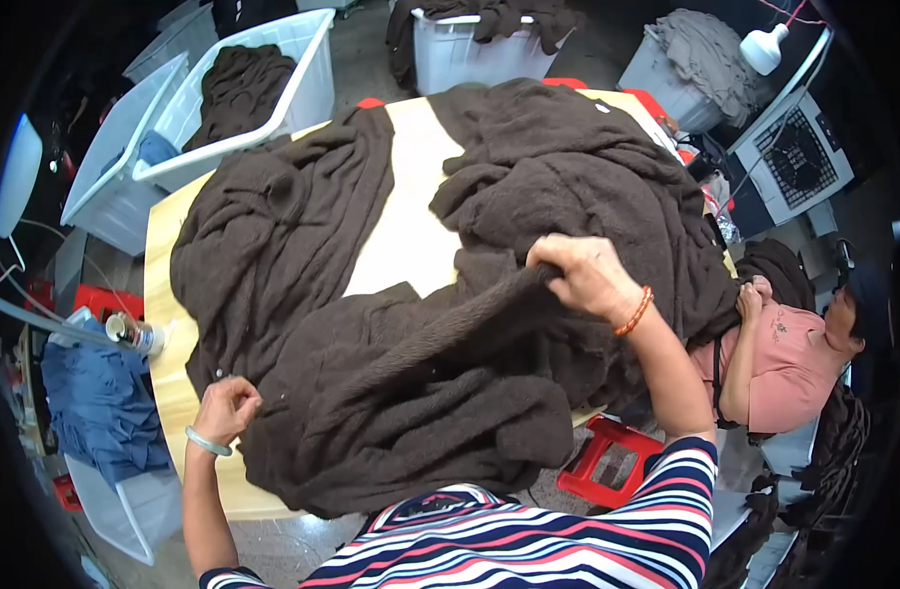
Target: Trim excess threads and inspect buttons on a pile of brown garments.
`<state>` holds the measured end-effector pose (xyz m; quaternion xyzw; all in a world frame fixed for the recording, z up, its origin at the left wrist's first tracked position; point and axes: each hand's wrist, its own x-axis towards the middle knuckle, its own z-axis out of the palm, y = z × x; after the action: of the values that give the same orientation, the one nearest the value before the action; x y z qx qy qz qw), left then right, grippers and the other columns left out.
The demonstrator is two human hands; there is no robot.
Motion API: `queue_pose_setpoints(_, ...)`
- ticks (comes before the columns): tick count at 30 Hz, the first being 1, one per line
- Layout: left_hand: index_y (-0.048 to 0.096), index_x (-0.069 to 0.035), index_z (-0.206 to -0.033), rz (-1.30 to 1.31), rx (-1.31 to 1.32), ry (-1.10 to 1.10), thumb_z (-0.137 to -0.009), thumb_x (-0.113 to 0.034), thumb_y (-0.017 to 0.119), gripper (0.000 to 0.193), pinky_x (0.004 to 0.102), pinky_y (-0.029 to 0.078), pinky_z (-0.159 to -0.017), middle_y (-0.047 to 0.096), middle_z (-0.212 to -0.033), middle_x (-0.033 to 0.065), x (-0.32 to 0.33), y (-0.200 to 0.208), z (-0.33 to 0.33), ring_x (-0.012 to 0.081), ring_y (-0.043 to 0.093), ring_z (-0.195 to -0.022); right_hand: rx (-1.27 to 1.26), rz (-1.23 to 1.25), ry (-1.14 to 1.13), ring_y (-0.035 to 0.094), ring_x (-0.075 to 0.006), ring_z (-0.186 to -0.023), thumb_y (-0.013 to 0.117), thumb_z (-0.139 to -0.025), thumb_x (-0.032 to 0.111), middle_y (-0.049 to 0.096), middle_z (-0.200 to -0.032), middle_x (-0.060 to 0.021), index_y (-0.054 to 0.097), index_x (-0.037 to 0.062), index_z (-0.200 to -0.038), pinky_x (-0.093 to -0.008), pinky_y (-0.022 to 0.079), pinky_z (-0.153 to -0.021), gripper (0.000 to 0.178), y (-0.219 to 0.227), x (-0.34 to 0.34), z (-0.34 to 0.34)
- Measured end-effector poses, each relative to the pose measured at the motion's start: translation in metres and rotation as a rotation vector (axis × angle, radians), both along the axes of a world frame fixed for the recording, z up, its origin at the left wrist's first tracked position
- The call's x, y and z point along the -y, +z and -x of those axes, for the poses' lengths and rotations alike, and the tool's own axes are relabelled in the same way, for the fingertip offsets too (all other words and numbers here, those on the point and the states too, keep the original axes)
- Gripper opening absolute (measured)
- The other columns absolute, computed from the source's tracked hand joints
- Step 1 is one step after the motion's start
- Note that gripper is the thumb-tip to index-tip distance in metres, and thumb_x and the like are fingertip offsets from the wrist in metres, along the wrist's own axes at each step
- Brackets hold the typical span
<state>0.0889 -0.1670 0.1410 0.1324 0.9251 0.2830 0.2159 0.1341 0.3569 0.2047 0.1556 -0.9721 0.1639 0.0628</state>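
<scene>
A long dark brown knit fabric piece (401,393) lies heaped across the near half of the table. My right hand (589,279), with an orange bead bracelet at the wrist, is closed on a thick edge of it. That edge is lifted and stretches in a slanting fold down toward the left. My left hand (226,408), wearing a pale bangle, is at the fabric's left border with thumb and fingers pinched together. Whatever lies between those fingertips is too small to tell. Beside them shows a small shiny dot on the cloth.
More brown fabric (587,187) covers the right of the pale wooden table (411,216). A white tub (148,336) stands at its left edge. Around it are plastic bins (317,74), blue cloth (102,412), a red stool (607,461) and a co-worker in pink (789,368) handling brown cloth.
</scene>
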Motion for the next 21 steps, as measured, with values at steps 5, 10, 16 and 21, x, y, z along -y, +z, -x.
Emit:
queue_pose_setpoints(5,0.057,-0.002,-0.115,-0.651,0.055,-0.114,-0.082,-0.012,0.072,0.038,0.0333,0.042,-0.102,0.055,-0.126,0.0111,-0.06,0.015,0.007,0.0203,0.055,-0.116,-0.24,0.185,0.112,0.065,-0.0302,-0.077,0.067,-0.06,-0.003,0.063,-0.081,-0.0086,0.061,0.0069,-0.088,-0.0352,0.052,-0.065,0.031,0.04,0.046,0.011)
queue_pose_setpoints(10,0.04,0.002,-0.141,-1.13,0.378,-0.504,-0.071,-0.027,0.086,0.088,0.0353,0.031,-0.111,0.05,-0.138,0.012,-0.164,0.048,0.001,0.0214,0.044,-0.131,-0.283,0.129,0.421,0.062,-0.0236,-0.066,0.07,-0.055,0.004,0.06,-0.074,-0.0039,0.064,0.0112,-0.088,-0.0346,0.046,-0.056,0.035,0.077,0.101,0.003)
queue_pose_setpoints(16,0.065,0.002,-0.108,-0.521,0.75,-0.635,-0.075,-0.022,0.084,0.045,0.0254,0.047,-0.074,0.066,-0.086,0.0005,-0.123,0.029,0.01,0.0057,0.055,-0.081,-0.324,0.352,0.195,0.065,-0.0275,-0.07,0.069,-0.06,-0.004,0.063,-0.078,-0.0094,0.063,0.0049,-0.092,-0.0331,0.051,-0.063,0.034,0.071,0.063,-0.004)
queue_pose_setpoints(21,0.064,0.002,-0.088,-0.479,0.631,-0.213,-0.079,-0.018,0.078,0.026,0.0254,0.044,-0.066,0.057,-0.073,-0.0018,-0.069,0.006,0.004,0.0053,0.049,-0.072,-0.373,0.298,-0.09,0.068,-0.0261,-0.074,0.065,-0.067,-0.005,0.065,-0.082,-0.0104,0.063,0.007,-0.094,-0.0306,0.052,-0.066,0.029,0.05,0.03,0.012)
